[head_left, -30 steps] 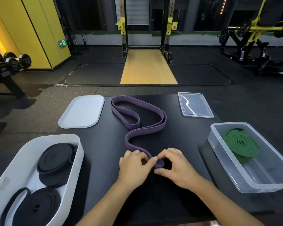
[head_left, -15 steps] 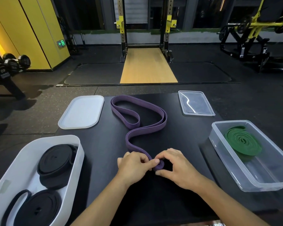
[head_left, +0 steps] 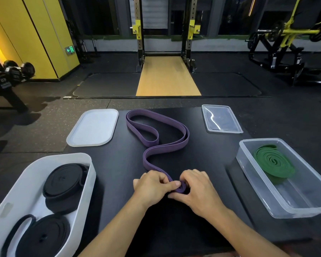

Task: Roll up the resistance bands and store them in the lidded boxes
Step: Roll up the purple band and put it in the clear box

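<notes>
Your left hand pinches the small started coil of the purple band on the black table, and your right hand curls round its other side. The rubber looks soft yet springy, so grip the coil's rim firmly.

Green lit exit sign low on yellow wall panel, pale left arrow and running-figure pictogram, no words legible, pale markings on dumbbell ends, too blurred to read.
</notes>
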Motion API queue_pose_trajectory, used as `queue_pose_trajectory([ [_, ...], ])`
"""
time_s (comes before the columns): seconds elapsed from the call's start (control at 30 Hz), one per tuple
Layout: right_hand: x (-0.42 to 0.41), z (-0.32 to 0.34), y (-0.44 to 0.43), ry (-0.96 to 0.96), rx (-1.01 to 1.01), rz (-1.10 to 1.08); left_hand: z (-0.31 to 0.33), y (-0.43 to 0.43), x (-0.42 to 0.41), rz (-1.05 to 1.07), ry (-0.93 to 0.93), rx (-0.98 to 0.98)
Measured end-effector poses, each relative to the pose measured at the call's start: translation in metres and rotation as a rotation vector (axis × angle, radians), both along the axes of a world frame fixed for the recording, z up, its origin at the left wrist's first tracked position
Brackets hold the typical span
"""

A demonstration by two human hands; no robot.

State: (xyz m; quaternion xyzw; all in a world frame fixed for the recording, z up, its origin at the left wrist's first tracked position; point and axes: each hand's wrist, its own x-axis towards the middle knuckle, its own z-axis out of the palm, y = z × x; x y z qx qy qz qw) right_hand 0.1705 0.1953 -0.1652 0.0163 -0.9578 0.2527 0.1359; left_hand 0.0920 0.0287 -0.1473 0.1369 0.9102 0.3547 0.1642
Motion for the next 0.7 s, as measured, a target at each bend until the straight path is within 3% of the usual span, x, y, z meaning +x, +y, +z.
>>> queue_pose_trajectory([
  [0.53, -0.012, 0.002, 0.016, -0.124, -0.056, 0.294, -0.004, -0.012, 0.003, -0.002, 0.019, 0.107],
  [0.7, -0.017, 0.007, 0.005, -0.105, 0.012, 0.243, -0.006, -0.012, 0.002, -0.019, 0.045, 0.079],
])
